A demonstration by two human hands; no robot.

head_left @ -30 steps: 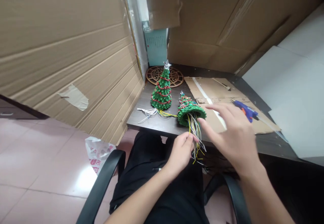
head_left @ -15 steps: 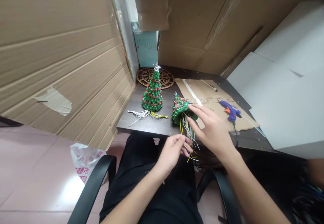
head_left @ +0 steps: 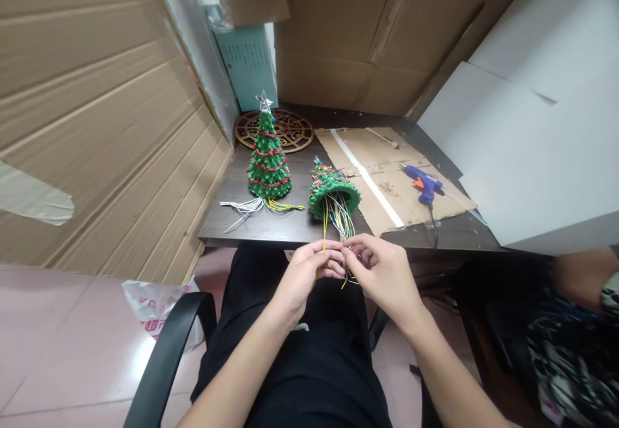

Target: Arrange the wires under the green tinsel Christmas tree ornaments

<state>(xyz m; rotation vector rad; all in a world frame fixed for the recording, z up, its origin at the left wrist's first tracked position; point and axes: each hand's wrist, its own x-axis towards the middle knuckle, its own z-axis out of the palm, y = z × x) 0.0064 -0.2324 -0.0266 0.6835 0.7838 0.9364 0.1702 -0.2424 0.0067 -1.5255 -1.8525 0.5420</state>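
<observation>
Head camera view: a small Christmas tree (head_left: 333, 183) lies on its side on the dark table (head_left: 256, 229), its hollow base turned toward the person. Wires (head_left: 344, 216), white and yellow, spill from that base and run down over the table edge to the fingers. Both hands are just in front of the lying tree, apart from it, with their fingertips meeting at the wires.

The left hand (head_left: 307, 272) has its fingers curled and narrow, holding a yellow wire that comes straight down from the base. On the right hand (head_left: 384, 272), thumb and index finger nearly meet beside the left fingertips; whether they grip a wire cannot be told. Some loose wire ends hang below the fingers.

Left of the lying tree, a second tree (head_left: 269, 165) stands upright with a silver star (head_left: 264, 101) on top, white and yellow strands (head_left: 289, 206) spread at its foot. Right of the lying tree, a blue glue gun (head_left: 422, 184) rests on flat cardboard (head_left: 370, 207).
</observation>
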